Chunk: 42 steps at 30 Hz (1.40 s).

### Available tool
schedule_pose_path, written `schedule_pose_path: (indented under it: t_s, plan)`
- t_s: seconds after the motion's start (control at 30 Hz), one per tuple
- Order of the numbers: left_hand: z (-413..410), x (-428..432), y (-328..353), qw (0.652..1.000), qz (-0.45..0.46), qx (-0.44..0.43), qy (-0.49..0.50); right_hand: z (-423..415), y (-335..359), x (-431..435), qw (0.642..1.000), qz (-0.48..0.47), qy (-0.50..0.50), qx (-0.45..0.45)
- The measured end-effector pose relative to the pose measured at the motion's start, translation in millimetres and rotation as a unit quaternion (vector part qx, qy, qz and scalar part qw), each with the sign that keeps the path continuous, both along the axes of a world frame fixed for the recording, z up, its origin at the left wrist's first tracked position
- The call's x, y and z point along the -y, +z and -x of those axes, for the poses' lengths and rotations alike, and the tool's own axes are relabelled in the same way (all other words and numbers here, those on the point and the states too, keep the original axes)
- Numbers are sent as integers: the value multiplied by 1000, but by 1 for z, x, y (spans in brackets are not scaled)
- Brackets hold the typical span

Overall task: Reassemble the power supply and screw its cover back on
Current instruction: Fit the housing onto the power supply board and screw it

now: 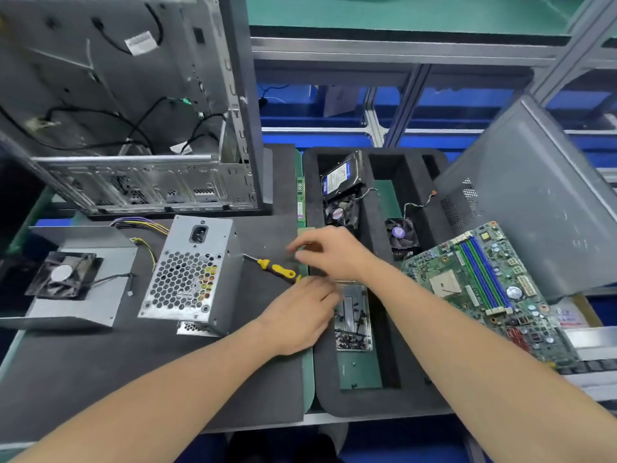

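Fingers (325, 290) of the left hand (300, 315) curl down over the near corner of the screw tray (369, 315). Motion blur hides whether they hold a screw. The right hand (334, 253) hovers just beyond, its fingers bunched toward the thumb. Whether anything is pinched there cannot be told.

Power supply (190, 275): stands on the dark worktop (167, 379), to the left of both hands, honeycomb grille facing the camera and mains socket uppermost. Its cover (100, 315), a bent plate carrying a fan (65, 277), lies further left, apart from the body and not yet fitted.

Governing relation: the screwdriver (278, 270) lies between the hands and the power supply. Its long axis runs from upper left to lower right, the tip at the unit's right wall and the yellow handle ending just beside the left hand. The left hand is the nearer to both tool and unit. Loose screws (352, 342) sit at the tray's near end, under that hand.

Markings: the hard drive (342, 175) bears a white label and the computer case (133, 95) a sticker (140, 43). Neither is legible, and no brand can be read.
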<state>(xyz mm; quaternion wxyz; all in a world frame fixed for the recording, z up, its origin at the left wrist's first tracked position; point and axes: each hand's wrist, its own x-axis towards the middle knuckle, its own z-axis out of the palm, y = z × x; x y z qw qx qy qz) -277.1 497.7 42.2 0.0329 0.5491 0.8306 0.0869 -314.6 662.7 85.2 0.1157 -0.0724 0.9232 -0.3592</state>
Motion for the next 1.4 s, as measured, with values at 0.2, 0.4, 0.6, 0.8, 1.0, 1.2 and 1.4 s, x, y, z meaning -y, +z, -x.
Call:
schedule_pose_path:
  t_s: [0.2,0.4,0.6,0.8,1.0,1.2,1.4]
  plan:
    - [23,-32,3,999,-1,-2,39,-18,4,-67,984,-56,-71,151]
    - [54,-48,-6,994,-47,18,98,-47,-18,-55,943,-186,112,251]
    - [61,-40,-19,991,-79,26,103,-62,-69,-24,924,-246,119,268]
    - [59,-37,-24,988,-101,43,113,-66,-84,-13,911,-290,113,270]
    - [56,-35,-22,985,-95,67,129,-67,-87,-16,924,-261,97,264]
    - [55,-35,-22,981,-93,88,143,-72,-90,-23,941,-247,85,217]
    - [54,-35,-24,981,-97,87,146,-78,-92,-20,923,-299,116,211]
